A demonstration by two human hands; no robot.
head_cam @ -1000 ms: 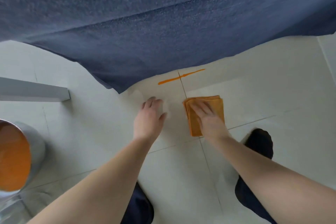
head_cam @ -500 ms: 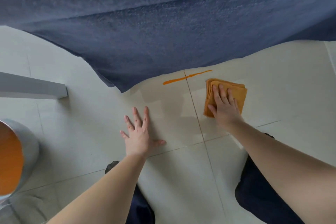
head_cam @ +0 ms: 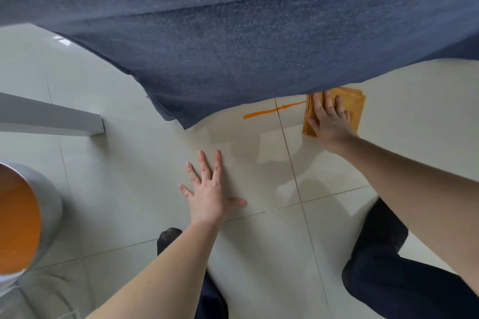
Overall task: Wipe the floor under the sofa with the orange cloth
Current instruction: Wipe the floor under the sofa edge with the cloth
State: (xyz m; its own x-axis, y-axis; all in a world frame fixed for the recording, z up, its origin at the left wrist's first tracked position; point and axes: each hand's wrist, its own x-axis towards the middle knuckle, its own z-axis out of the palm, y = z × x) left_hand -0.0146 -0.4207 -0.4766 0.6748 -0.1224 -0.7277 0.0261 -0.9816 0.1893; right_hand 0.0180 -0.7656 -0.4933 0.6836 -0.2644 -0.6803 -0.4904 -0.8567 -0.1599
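The dark blue sofa [head_cam: 233, 41] fills the top of the view, its lower edge hanging over the pale tiled floor [head_cam: 259, 241]. A folded orange cloth [head_cam: 356, 109] lies flat on the floor at the sofa's edge, right of centre. My right hand [head_cam: 329, 122] presses down on it with fingers spread, fingertips reaching the sofa's edge. An orange streak [head_cam: 269, 111] marks the floor just left of the cloth. My left hand [head_cam: 210, 189] rests flat on the tile, fingers apart, holding nothing.
A metal bucket with an orange inside [head_cam: 23, 220] stands at the left edge. A white bar-like furniture leg [head_cam: 51, 119] lies along the floor at the left. My dark-clothed knees [head_cam: 383, 254] rest on the floor at the bottom.
My right hand has slid the cloth away from me and to the right, up to the sofa's edge. My left hand has flattened on the floor with fingers spread.
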